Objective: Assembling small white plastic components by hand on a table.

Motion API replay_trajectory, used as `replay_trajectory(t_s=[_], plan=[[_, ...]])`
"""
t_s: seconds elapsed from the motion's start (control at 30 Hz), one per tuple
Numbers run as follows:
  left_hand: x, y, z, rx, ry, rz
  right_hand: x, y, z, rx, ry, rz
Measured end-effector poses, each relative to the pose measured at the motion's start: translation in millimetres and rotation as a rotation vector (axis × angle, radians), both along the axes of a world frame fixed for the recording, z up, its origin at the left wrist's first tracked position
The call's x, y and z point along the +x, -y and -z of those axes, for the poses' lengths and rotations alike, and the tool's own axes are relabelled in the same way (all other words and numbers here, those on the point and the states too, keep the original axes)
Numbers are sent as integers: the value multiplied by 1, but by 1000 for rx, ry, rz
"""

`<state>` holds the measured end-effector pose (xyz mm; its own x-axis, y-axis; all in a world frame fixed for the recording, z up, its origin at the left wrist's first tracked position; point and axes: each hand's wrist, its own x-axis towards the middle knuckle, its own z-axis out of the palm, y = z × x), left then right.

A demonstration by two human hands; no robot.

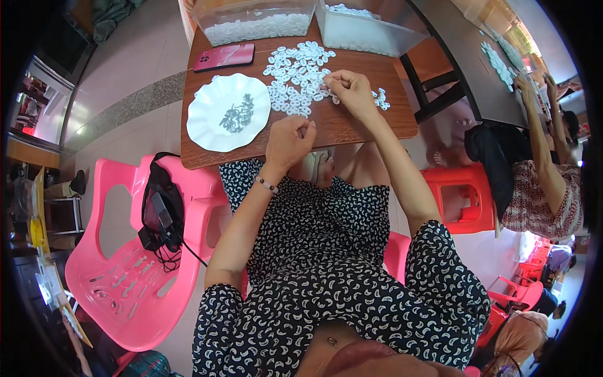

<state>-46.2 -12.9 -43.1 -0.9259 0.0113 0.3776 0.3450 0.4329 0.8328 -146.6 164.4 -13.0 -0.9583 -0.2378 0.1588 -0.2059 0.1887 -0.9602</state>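
My left hand (290, 143) is curled closed at the near edge of a small brown table; whatever its fingers hold is hidden. Farther right and higher, my right hand (353, 93) has thumb and forefinger pinched together, and anything between them is too small to make out. Just beyond both hands spreads a pile of small white oval plastic pieces (301, 72) with openings in them. To the left, a white plate with a wavy rim (204, 129) carries a heap of tiny dark grey metal-looking parts (237, 115). A few more white pieces (381, 99) lie right of my right hand.
Two clear plastic bins, one left (260, 28) and one right (370, 38), hold white pieces at the far edge. A pink phone (224, 57) lies left. A pink chair (135, 289) bears a black bag (162, 213). Another person works at a dark table (480, 69) on the right.
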Motion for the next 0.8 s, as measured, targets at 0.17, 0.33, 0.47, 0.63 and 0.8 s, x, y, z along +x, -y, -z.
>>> replay_trajectory(t_s=[0.17, 0.33, 0.47, 0.63, 0.8], plan=[[0, 0, 1, 100, 13, -29, 26, -4, -7, -129, 108, 3], [6, 10, -23, 54, -34, -2, 73, -5, -13, -100, 197, -73], [6, 44, -50, -42, -79, -138, 101, -11, -15, -61, 269, -59], [-4, 130, -46, -452, 81, -310, 122, -18, -19, 14, 258, -51], [-15, 169, -30, -626, 269, -300, 127, -20, 0, -13, 287, -53]])
